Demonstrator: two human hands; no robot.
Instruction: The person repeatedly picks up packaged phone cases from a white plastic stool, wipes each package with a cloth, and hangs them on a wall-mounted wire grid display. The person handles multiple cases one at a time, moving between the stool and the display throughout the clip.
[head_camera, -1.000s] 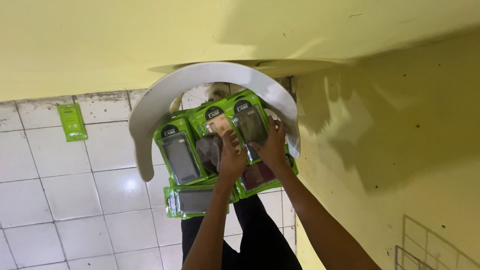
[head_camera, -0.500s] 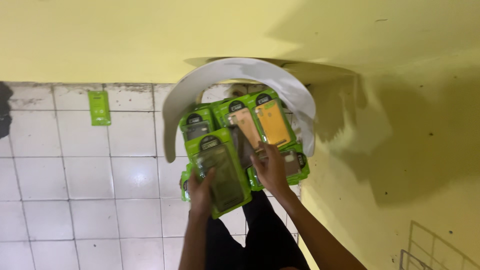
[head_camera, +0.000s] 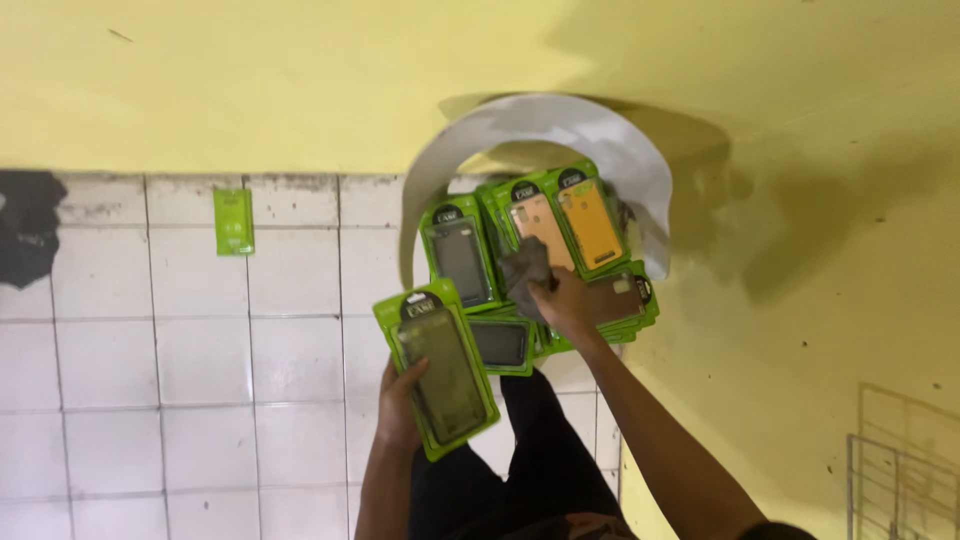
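My left hand (head_camera: 400, 405) grips a green blister pack with a dark phone case (head_camera: 438, 366), held out to the left of the pile. My right hand (head_camera: 562, 302) rests on a heap of green phone-case packs (head_camera: 560, 225) and pinches a grey cloth (head_camera: 524, 268). The heap lies on a white plastic chair (head_camera: 640, 165) against the yellow wall. Packs with a pale pink case and an orange case (head_camera: 592, 222) sit on top, and a dark grey one (head_camera: 460, 260) lies to their left.
One more green pack (head_camera: 233, 221) lies alone on the white tiled floor (head_camera: 180, 380) near the wall. A dark stain (head_camera: 25, 230) marks the far left tiles. A wire rack (head_camera: 900, 470) stands at the lower right by the yellow wall. My dark trousers (head_camera: 530, 460) are below.
My left hand has lifted one dark-case pack off the pile and drawn it left and down. My right hand stays on the pile with the cloth. The view shifted, so the chair sits further right.
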